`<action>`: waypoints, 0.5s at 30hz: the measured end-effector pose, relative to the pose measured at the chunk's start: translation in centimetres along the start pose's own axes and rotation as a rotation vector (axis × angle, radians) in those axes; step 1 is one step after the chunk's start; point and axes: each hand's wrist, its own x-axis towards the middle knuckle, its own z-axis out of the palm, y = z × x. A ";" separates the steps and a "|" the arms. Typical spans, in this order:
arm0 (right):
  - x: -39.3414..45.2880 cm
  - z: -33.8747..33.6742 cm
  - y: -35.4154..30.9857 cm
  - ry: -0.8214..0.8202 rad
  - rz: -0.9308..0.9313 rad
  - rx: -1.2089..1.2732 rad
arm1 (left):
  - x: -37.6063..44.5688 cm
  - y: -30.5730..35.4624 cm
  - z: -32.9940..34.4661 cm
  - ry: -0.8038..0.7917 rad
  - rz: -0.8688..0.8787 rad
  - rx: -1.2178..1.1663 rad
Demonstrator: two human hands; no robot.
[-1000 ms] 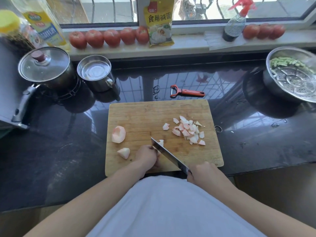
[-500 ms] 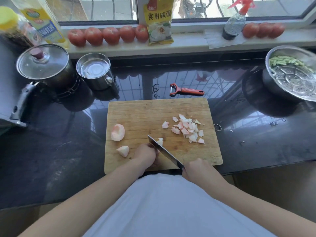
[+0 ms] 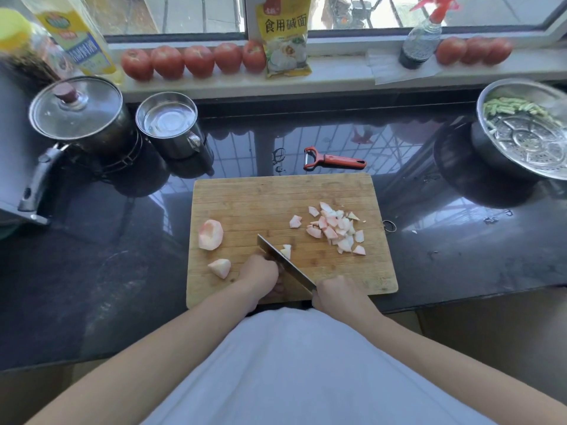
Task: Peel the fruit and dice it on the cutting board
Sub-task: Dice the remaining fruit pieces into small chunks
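1. Head view, hands. We see the right hand (image 3: 339, 294) with its grip clamped on the handle of the knife (image 3: 283, 263). The blade's long axis runs diagonally up and to the left across the cutting board (image 3: 245, 194). The left hand (image 3: 260, 273) has its grip curled over a fruit piece hidden beneath it, touching the blade's left side.
2. Head view, fruit. A small cut piece (image 3: 286, 251) lies against the blade's right side. The diced pile (image 3: 336, 228) sits further right. Two uncut chunks, the larger (image 3: 210, 234) and the smaller (image 3: 220, 267), lie left of the left hand, the nearer hand, which we judge will fetch them.
3. Head view, desk. A peeler (image 3: 334, 161) rests just behind the board.
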 end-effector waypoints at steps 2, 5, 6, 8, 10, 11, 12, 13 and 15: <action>0.2 -0.1 -0.3 0.048 -0.028 -0.008 | -0.2 0.1 0.0 0.006 0.002 0.024; 0.0 -0.1 -0.4 0.147 -0.047 0.026 | -0.7 0.1 0.1 0.019 0.048 0.077; -0.3 -0.3 -0.2 0.181 -0.051 0.059 | -0.8 0.0 0.0 0.024 0.086 0.100; -0.9 -0.7 0.1 0.235 -0.056 0.121 | -0.6 -0.3 -0.3 0.015 0.156 0.150; -1.5 -1.0 0.4 0.248 -0.048 0.133 | -0.6 -0.5 -1.1 0.033 0.197 0.162; -1.6 -1.1 0.4 0.231 -0.048 0.111 | -0.5 -0.7 -1.8 0.058 0.214 0.163; -1.6 -1.0 0.3 0.202 -0.054 0.073 | -0.6 -0.9 -2.6 0.086 0.222 0.144; -1.4 -0.8 0.1 0.170 -0.068 0.027 | -0.7 -1.2 -3.5 0.114 0.219 0.105; -0.8 -0.4 -0.2 0.118 -0.095 -0.059 | -0.9 -2.0 -5.2 0.153 0.180 -0.022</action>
